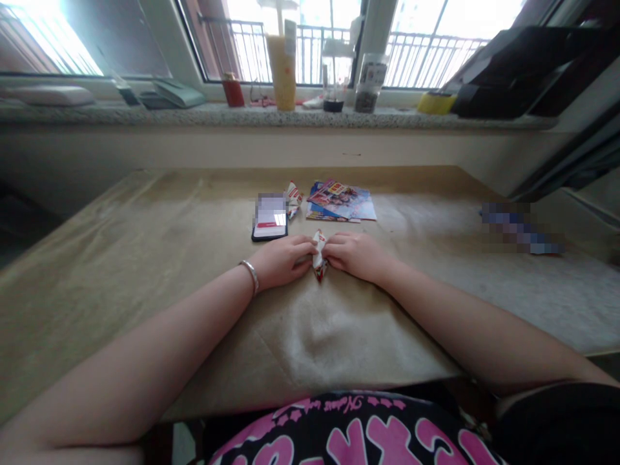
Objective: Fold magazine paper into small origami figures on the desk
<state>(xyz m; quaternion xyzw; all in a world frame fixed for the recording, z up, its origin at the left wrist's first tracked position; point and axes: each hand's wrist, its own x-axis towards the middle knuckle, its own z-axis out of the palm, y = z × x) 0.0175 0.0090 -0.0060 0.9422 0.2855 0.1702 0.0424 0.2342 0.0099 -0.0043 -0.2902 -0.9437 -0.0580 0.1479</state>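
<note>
Tan table (261,361) stands before bright window (421,42). Left hand (283,259) and right hand (357,256) pinch paper (318,257) between fingertips from opposite sides, at table's middle. Paper folded slim, white with red and multicoloured print, near end pointed. Both hands low, fingers curled inward, backs up; forearms (188,329) slant in from either side. Phone (271,216) just beyond left hand, second folded piece (293,200) beside it, leaflets (341,201) beyond paper.

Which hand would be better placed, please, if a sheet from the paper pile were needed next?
Probably the right hand: it is nearer the paper pile, while the left hand lies nearer the phone. Both hold the folded paper, so the right must let go first.
</note>
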